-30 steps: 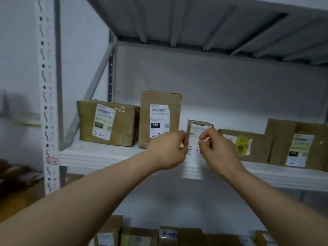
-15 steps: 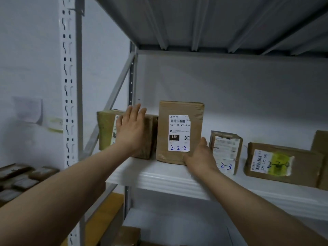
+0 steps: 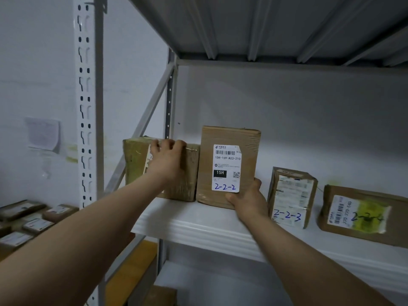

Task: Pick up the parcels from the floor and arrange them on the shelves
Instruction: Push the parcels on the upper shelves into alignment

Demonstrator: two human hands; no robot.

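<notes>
Several brown cardboard parcels stand in a row on the white shelf (image 3: 198, 230). My left hand (image 3: 167, 162) lies on the front of the leftmost parcel (image 3: 134, 160), its fingers curled over the top edge. My right hand (image 3: 249, 199) grips the lower right corner of the upright parcel marked 2-2-2 (image 3: 227, 164), thumb on its front face. To the right stand a small parcel marked 2-2-3 (image 3: 291, 195) and a wide parcel with a yellow-stained label (image 3: 362, 213).
A white slotted upright post (image 3: 85, 107) and a diagonal brace (image 3: 141, 129) frame the shelf's left end. The grey ribbed shelf above (image 3: 265, 25) is close overhead. More parcels (image 3: 28, 219) lie flat at the far left, and one box (image 3: 161, 295) shows below the shelf.
One second ago both hands pinched the small 2-2-3 parcel. Since then they moved left: my left hand's fingers now curl over the leftmost parcel's top, and my right hand holds the 2-2-2 parcel's corner.
</notes>
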